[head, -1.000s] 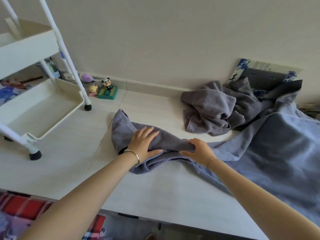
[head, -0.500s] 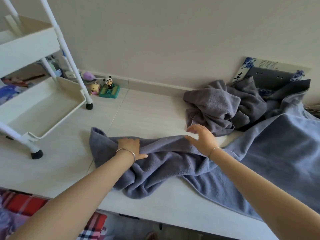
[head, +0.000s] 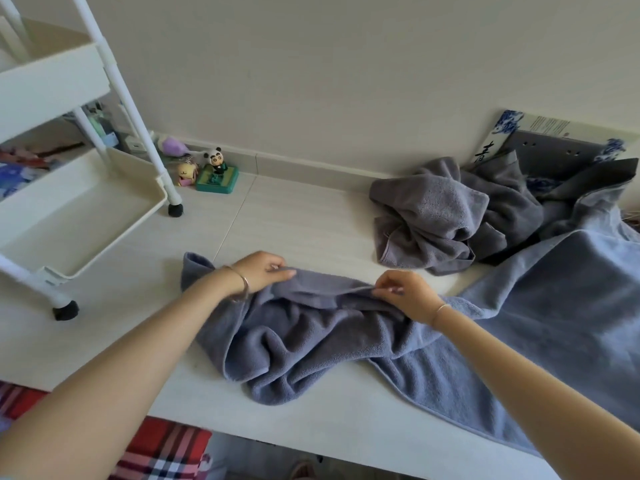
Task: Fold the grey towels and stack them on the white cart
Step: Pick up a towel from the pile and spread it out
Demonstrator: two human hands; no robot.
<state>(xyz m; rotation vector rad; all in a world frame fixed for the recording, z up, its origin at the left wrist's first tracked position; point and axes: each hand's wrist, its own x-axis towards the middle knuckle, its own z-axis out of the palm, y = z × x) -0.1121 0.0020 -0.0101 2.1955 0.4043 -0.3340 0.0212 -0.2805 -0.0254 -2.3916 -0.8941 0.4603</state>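
You have the far edge of the crumpled grey towel (head: 311,334) pinched in your left hand (head: 261,271) and right hand (head: 403,294); it lies right of the white cart (head: 79,209). Slide both pinches outward to the corners, then lift it taut before folding

Three towels (head: 311,327), one cart (head: 79,216), two figurines (head: 217,160).

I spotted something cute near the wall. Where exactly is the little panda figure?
In the head view, the panda figure stands upper left on a green base against the wall, just right of the white cart.
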